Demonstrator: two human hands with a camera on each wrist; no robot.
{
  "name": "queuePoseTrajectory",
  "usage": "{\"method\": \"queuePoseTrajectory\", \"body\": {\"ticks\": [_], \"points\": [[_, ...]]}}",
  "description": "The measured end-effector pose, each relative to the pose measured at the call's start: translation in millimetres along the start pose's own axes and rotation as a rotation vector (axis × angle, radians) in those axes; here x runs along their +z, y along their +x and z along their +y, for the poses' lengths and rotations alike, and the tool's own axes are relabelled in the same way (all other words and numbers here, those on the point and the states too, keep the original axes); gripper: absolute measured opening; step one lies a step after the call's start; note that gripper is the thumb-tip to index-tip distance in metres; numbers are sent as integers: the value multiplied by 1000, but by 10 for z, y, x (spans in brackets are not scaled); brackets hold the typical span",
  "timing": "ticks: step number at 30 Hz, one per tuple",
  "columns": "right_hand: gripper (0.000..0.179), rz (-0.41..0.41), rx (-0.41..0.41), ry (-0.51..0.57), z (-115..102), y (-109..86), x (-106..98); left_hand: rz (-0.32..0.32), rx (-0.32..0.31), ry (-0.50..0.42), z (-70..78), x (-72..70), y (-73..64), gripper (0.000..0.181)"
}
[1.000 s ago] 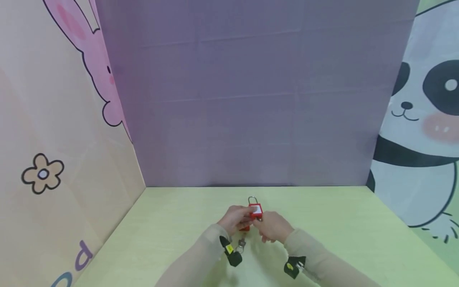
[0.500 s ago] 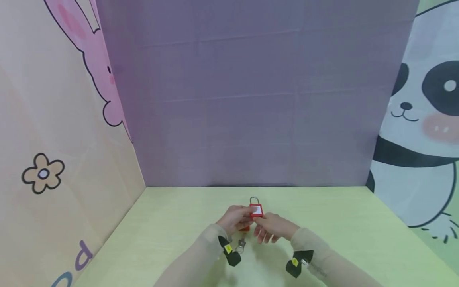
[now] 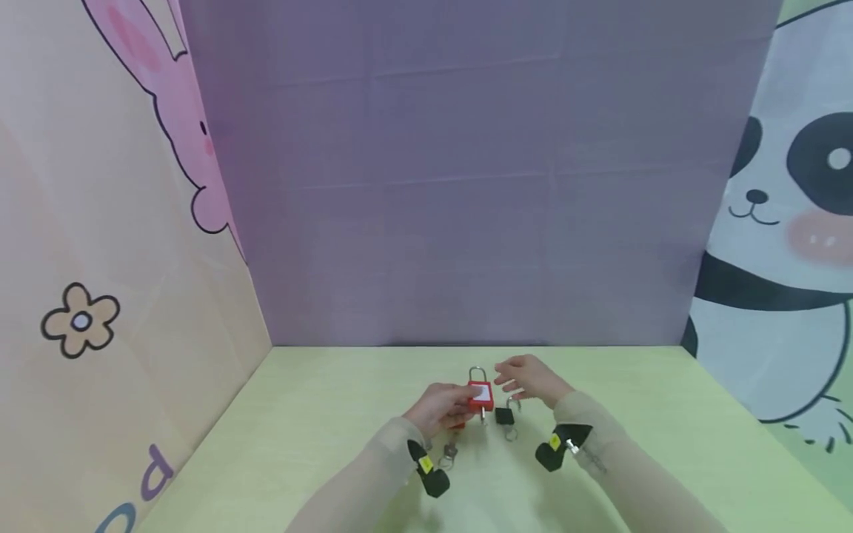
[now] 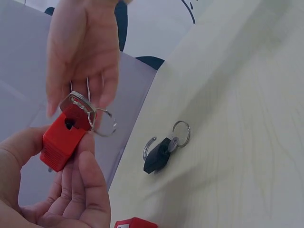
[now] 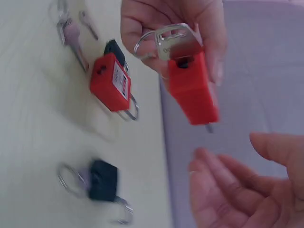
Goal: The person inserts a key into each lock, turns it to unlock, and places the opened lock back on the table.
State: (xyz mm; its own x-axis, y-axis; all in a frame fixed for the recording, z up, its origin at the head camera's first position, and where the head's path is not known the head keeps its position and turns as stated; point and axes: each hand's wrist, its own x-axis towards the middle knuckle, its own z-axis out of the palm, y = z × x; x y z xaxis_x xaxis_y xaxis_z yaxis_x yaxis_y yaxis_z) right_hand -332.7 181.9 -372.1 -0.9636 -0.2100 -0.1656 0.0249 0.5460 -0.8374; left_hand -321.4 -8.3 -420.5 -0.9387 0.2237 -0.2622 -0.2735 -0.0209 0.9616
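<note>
My left hand (image 3: 440,406) pinches a red padlock (image 3: 481,406) with a white label, thumb on its face, above the table. Its metal shackle points away from me. A key (image 4: 78,107) sits in the keyhole at the bottom, with a ring (image 4: 114,124) hanging from it. To the right of that padlock, my right hand (image 3: 533,379) is raised, its fingers loosely bent around nothing. Under it on the table lies a black padlock (image 3: 505,416) with its shackle swung out and a key ring (image 5: 70,180) attached.
Another red padlock (image 5: 110,83) lies on the table (image 3: 346,385) below my left hand, with a further black piece (image 5: 113,50) beside it. Keys (image 5: 72,35) lie close by. A purple backdrop (image 3: 460,185) closes the far side, with printed walls left and right.
My right hand has let go of the red padlock's lower end and moved up and right. The key there and the black padlock now show. My left hand has barely shifted.
</note>
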Motion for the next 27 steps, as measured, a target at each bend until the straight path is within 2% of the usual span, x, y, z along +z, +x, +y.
{"method": "queuePoseTrajectory", "body": {"ticks": [4,8,14,21,27], "points": [[48,-57,23,176,94,164,44,-2,0,-11,13,47,-5,33],[46,-87,58,274,146,240,95,-14,-4,-17,12,82,-13,31],[39,-57,39,312,147,272,141,-20,-3,-13,-7,112,-34,29],[40,3,11,328,196,266,115,-63,-4,-4,-26,168,-74,31],[41,-22,22,337,221,294,91,-53,-10,6,-25,162,-80,33]]}}
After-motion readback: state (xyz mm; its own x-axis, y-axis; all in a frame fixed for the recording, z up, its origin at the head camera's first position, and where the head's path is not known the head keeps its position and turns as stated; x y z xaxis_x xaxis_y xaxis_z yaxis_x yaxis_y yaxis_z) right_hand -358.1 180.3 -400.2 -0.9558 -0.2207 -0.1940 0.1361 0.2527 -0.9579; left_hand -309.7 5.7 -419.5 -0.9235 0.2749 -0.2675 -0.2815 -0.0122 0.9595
